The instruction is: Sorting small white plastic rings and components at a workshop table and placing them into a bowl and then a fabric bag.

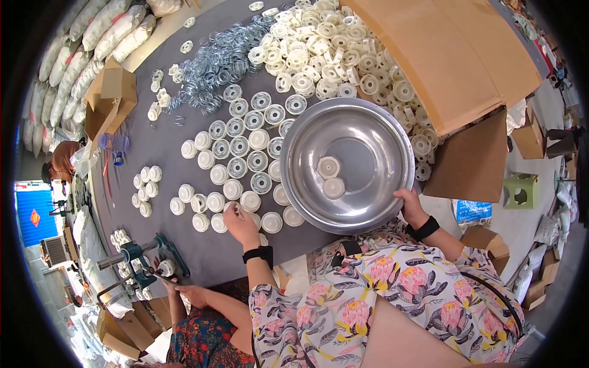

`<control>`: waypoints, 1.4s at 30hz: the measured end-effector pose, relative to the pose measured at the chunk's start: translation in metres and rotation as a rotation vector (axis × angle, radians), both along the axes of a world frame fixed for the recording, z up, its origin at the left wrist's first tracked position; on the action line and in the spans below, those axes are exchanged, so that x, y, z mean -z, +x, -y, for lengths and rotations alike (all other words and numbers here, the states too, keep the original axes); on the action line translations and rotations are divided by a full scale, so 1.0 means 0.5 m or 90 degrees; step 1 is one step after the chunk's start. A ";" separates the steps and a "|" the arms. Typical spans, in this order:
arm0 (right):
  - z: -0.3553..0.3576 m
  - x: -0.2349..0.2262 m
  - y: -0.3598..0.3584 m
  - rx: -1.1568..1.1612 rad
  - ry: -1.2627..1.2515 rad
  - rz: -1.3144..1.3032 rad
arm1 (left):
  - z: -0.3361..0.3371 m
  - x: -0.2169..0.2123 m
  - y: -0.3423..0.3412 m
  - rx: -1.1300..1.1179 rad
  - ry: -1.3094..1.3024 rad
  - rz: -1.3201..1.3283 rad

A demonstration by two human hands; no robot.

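Note:
My left hand [242, 225] is bent over the near rows of white round plastic caps [250, 201], its fingertips closed on one cap that they partly hide. My right hand [411, 206] grips the rim of a wide steel basin [294, 202] at its right side. Two white caps [328, 167] lie together inside the basin. Beyond my left hand stand several round parts with metal coil springs [238, 147] seated in them, in rows beside capped ones.
Loose springs [221, 61] and a heap of cream plastic rings [319, 43] cover the table's far side. A large cardboard box [454, 55] stands at the right. On the left, a co-worker's hands [193, 294] are at a green hand press [140, 264].

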State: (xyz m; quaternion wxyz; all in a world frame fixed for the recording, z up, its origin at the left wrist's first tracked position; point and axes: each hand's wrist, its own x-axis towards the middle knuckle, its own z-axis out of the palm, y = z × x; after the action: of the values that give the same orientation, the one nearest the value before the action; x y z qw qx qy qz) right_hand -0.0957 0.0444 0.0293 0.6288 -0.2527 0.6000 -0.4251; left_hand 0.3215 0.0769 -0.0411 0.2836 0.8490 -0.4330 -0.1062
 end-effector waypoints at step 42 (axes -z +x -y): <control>-0.018 -0.020 0.054 -0.098 0.001 -0.016 | 0.141 -0.127 -0.293 0.450 0.031 0.004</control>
State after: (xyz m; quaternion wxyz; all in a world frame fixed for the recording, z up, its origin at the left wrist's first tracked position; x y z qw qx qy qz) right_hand -0.0686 0.0533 0.0394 0.6520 -0.3029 0.5873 -0.3718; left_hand 0.1753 0.0063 0.0222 0.2078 0.6534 -0.6983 -0.2057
